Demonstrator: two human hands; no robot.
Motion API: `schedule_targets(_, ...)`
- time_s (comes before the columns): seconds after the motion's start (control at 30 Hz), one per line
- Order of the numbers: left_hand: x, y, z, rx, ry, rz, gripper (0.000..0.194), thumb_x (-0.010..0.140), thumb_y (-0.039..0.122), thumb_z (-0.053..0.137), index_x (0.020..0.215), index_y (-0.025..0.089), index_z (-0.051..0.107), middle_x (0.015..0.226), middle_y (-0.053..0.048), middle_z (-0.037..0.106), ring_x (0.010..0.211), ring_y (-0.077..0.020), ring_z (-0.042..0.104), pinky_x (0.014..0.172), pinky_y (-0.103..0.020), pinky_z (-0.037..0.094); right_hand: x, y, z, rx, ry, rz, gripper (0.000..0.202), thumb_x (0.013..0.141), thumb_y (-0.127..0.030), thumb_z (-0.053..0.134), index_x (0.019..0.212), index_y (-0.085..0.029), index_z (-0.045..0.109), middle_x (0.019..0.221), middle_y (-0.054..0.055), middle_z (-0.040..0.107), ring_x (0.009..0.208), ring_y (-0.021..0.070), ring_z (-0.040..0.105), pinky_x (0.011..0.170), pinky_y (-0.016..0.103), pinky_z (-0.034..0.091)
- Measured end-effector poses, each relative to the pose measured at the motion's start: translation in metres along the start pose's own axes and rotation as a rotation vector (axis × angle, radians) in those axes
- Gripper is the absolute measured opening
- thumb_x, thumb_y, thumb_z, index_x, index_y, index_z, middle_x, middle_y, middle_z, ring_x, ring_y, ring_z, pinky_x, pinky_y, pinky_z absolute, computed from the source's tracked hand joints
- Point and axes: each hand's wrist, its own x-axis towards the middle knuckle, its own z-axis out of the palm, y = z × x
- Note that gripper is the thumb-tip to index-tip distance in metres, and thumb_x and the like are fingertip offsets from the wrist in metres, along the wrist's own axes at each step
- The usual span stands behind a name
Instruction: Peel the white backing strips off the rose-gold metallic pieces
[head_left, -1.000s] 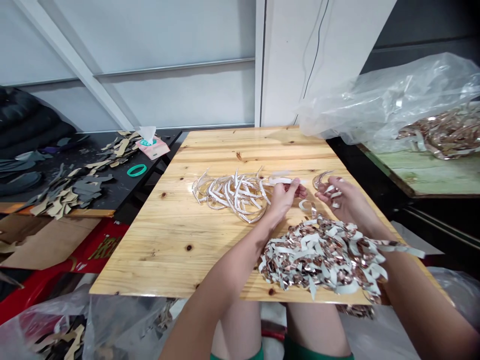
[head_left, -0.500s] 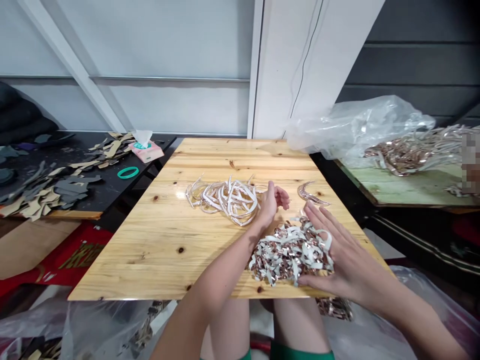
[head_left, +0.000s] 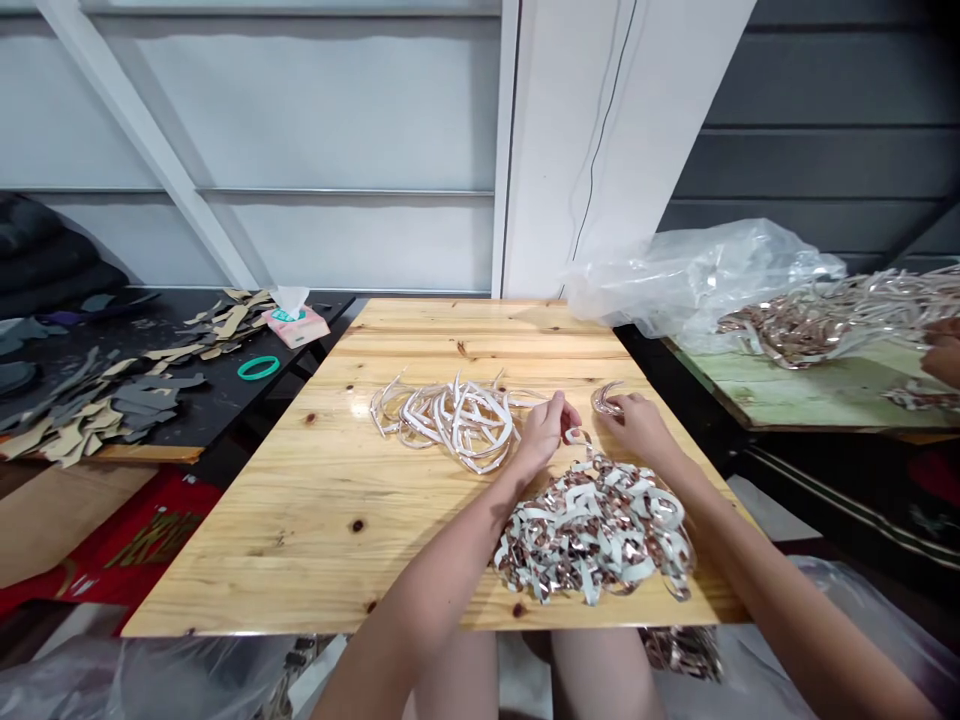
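Note:
A tangled pile of narrow white and shiny rose-gold strips (head_left: 592, 530) lies near the front of the wooden table (head_left: 300, 540). At its far edge my left hand (head_left: 546, 435) is closed, with the curled end of a strip (head_left: 576, 436) at its fingertips. My right hand (head_left: 641, 428) has its fingers closed over the lower end of a small bundle of curved strips (head_left: 604, 397), just behind the pile. Left of my left hand lies a loose heap of long, looped white and rose-gold strips (head_left: 461, 420).
On the black left table (head_left: 217, 410) are beige and grey cut pieces (head_left: 150, 395), a tissue pack (head_left: 296, 322) and a green ring (head_left: 258, 368). A clear plastic bag (head_left: 697, 280) and more strips (head_left: 810, 325) lie on the right table; another person's hand (head_left: 943, 352) is there.
My right hand has moved from the pile's right side to the small bundle behind it. My left fingers have curled in at a strip end. The view has tilted up slightly.

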Motion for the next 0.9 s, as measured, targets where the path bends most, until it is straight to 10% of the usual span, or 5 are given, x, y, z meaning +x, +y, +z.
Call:
schedule_targets(0.23,0.004,-0.008,-0.002,0.185,-0.008,0.014,0.053,0.099,0.061,0.040,0.079,0.017,0.062,0.071,-0.003,0.061,0.061,-0.0134,0.056,0.062,-0.026,0.046,0.002,-0.011,0.007,0.808,0.083,0.128,0.039,0.087,-0.051,0.067,0.109,-0.019,0.071,0.094,0.009,0.071,0.076,0.0204,0.064,0.071,0.033,0.053)
schedule_targets(0.37,0.006,-0.009,-0.001,0.214,-0.003,0.006,0.050,0.098,0.060,0.044,0.078,0.017,0.061,0.074,-0.003,0.061,0.064,-0.0133,0.056,0.064,-0.026,0.045,0.001,-0.005,-0.003,1.192,-0.072,0.288,0.040,0.084,-0.051,0.071,0.102,-0.016,0.074,0.085,0.006,0.066,0.066,0.0145,0.057,0.062,0.027,0.050)
schedule_targets(0.5,0.004,-0.006,0.000,0.175,-0.038,-0.002,0.050,0.097,0.061,0.045,0.079,0.017,0.060,0.072,-0.001,0.059,0.062,-0.0123,0.056,0.064,-0.025,0.045,-0.001,0.013,0.004,0.832,-0.158,0.374,0.042,0.087,-0.054,0.063,0.083,-0.014,0.075,0.073,0.008,0.069,0.061,0.0178,0.060,0.056,0.028,0.048)
schedule_targets(0.63,0.002,-0.004,0.001,0.186,-0.070,-0.003,0.049,0.097,0.060,0.046,0.080,0.017,0.061,0.075,-0.002,0.060,0.065,-0.0127,0.056,0.063,-0.025,0.044,-0.002,0.022,0.010,0.370,-0.045,0.141,0.036,0.091,-0.043,0.055,0.095,-0.016,0.079,0.097,0.013,0.079,0.087,0.0283,0.072,0.078,0.036,0.054)
schedule_targets(0.9,0.000,0.000,0.002,0.193,-0.060,0.007,0.047,0.098,0.057,0.045,0.079,0.017,0.060,0.076,-0.001,0.059,0.066,-0.0121,0.055,0.064,-0.025,0.044,-0.001,0.022,0.009,0.144,0.049,0.060,0.037,0.093,-0.034,0.050,0.100,-0.014,0.080,0.102,0.016,0.079,0.089,0.0303,0.074,0.084,0.039,0.054)
